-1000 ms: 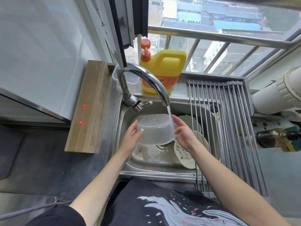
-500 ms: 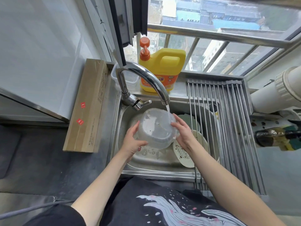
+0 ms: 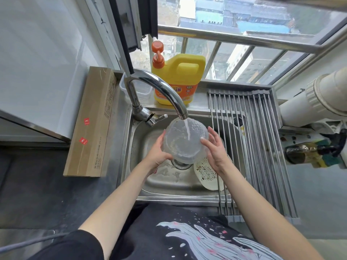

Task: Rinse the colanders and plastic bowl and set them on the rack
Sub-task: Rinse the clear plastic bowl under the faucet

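Note:
A clear plastic bowl (image 3: 185,141) is held over the sink, its opening facing up toward me, and water from the tap (image 3: 167,92) streams into it. My left hand (image 3: 158,153) grips its left rim. My right hand (image 3: 214,149) presses its right side with the fingers spread. A cream colander (image 3: 205,172) with slotted holes lies in the sink under my right wrist, partly hidden. The roll-up steel rack (image 3: 262,147) spans the sink's right side and carries nothing.
The steel sink (image 3: 165,192) has a drain just below the bowl. A yellow detergent jug (image 3: 178,79) and a clear container (image 3: 139,89) stand behind the tap. A long cardboard box (image 3: 93,124) lies left. A dark bottle (image 3: 304,152) and a white pipe (image 3: 323,98) are right.
The bowl has turned from bottom-up to opening-up and risen under the tap, so the stream now falls inside it. Both hands shifted with it.

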